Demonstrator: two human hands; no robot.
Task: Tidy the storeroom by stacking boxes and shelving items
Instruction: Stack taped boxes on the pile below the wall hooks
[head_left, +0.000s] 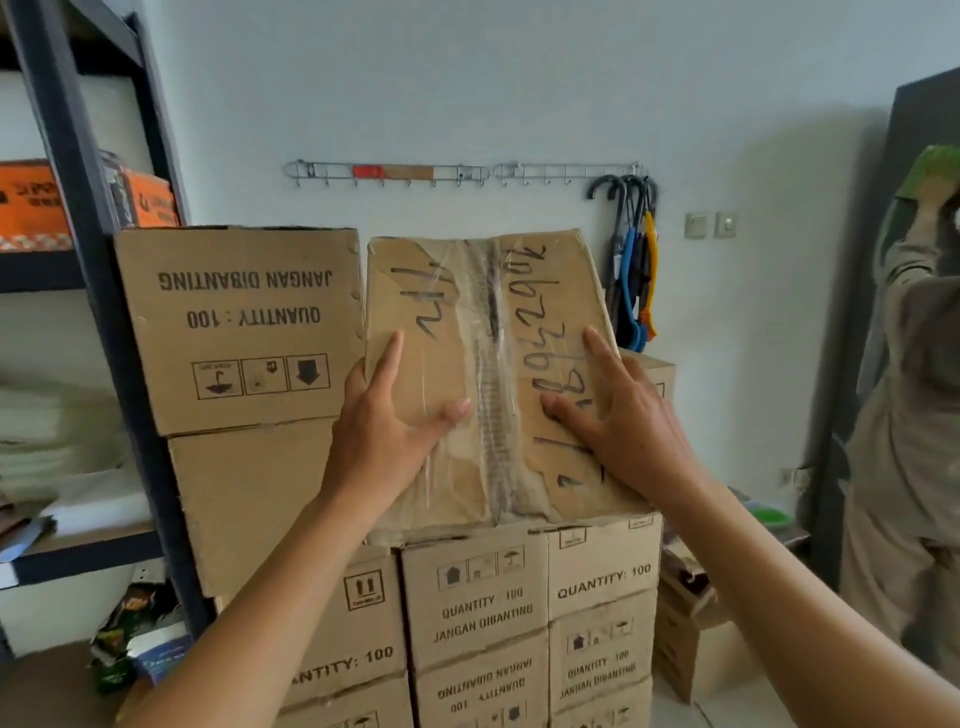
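Note:
A worn cardboard box (483, 312), taped down its middle and marked with handwritten numbers, rests tilted on top of a stack of printed cartons (475, 608). My left hand (384, 431) lies on its left part, with the index finger straight up the face, the thumb spread right and the other fingers over the left edge. My right hand (618, 421) presses flat on the right part, fingers straight. To the left, a taller stack is topped by an upside-down printed carton (239, 322), which touches the taped box.
A dark metal shelf rack (78, 208) stands at left with orange boxes (31, 202) and white folded material. Packets (140, 639) lie on the floor below. Umbrellas (631, 270) hang from a wall hook rail (384, 174). Another person (914, 415) stands at right, with low boxes (685, 639) nearby.

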